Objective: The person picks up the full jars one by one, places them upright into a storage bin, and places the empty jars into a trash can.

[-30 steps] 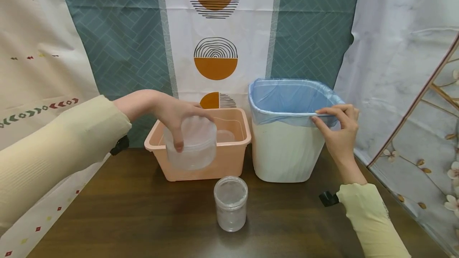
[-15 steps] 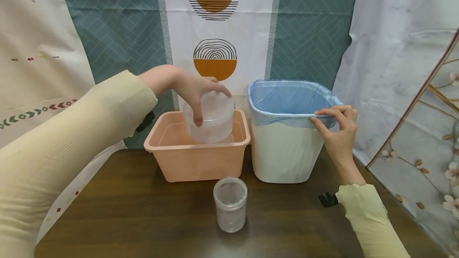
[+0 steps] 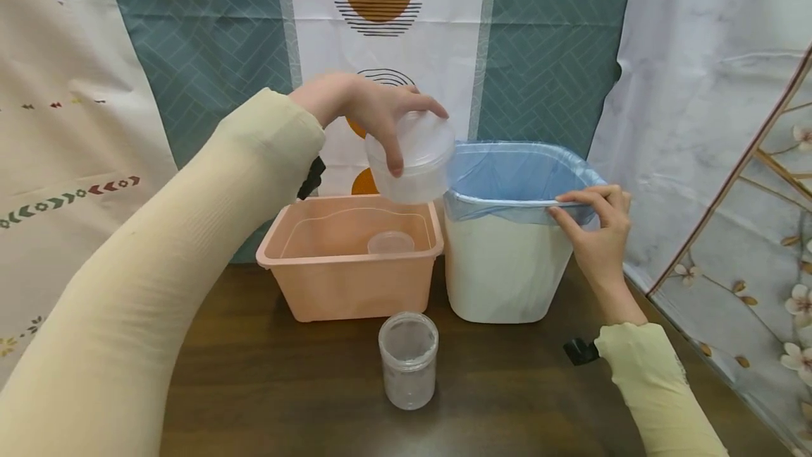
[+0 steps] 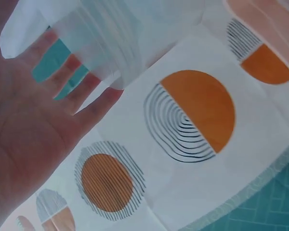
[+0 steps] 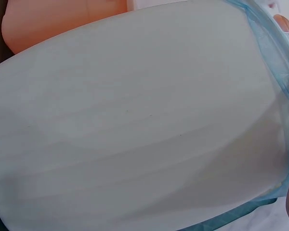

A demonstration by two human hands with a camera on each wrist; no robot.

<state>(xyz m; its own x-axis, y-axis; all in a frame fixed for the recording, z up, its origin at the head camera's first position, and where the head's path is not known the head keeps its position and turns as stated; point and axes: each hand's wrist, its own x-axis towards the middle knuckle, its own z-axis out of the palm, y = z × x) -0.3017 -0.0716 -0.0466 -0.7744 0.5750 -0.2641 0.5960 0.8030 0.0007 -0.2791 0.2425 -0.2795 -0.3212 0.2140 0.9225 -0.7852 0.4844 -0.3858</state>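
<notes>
My left hand (image 3: pixel 380 115) grips a clear round plastic jar with a lid (image 3: pixel 415 161) from above, thumb on the near side. The jar hangs tilted in the air, over the gap between the peach basin (image 3: pixel 352 288) and the white trash bin (image 3: pixel 501 273). In the left wrist view the jar (image 4: pixel 120 38) lies against the fingers. My right hand (image 3: pixel 599 231) pinches the bin's front right rim, where a blue bag (image 3: pixel 507 168) folds over it. Most of that hand is outside the right wrist view, which the bin's wall (image 5: pixel 135 115) fills.
A smaller clear jar (image 3: pixel 409 365) stands upright on the dark wooden table (image 3: pixel 285 386), in front of the basin. Inside the basin sits another clear round container (image 3: pixel 390 242). Patterned cloth (image 3: pixel 552 41) hangs behind everything.
My left hand has carried the lidded jar up and to the right, from the basin's front left, across the basin, to beside the bin. The right hand stays on the rim.
</notes>
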